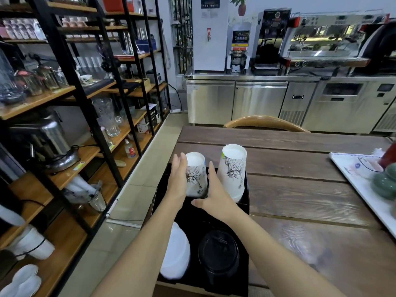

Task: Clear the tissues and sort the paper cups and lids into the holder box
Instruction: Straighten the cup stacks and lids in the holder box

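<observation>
Your open left hand (179,181) and right hand (214,194) flank, without gripping, the upturned cup (196,174) in the box (244,202) at the desk (300,189) edge; a nudge may topple it.

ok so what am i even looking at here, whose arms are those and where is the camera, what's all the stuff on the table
There is no machine here. A person wears a wide-angle camera on their head, so the single picture looks forward and down along their own bare arms. The left hand and the right hand are open, one on each side of an upside-down paper cup, flanking it rather than clearly gripping it. A taller upside-down cup stack stands just to its right. Both sit in the far end of a black holder box on a wooden table. Nearer the camera, the box holds white lids and black lids. A white tray lies at the table's right edge. Behind are shelves and café machines.
</observation>
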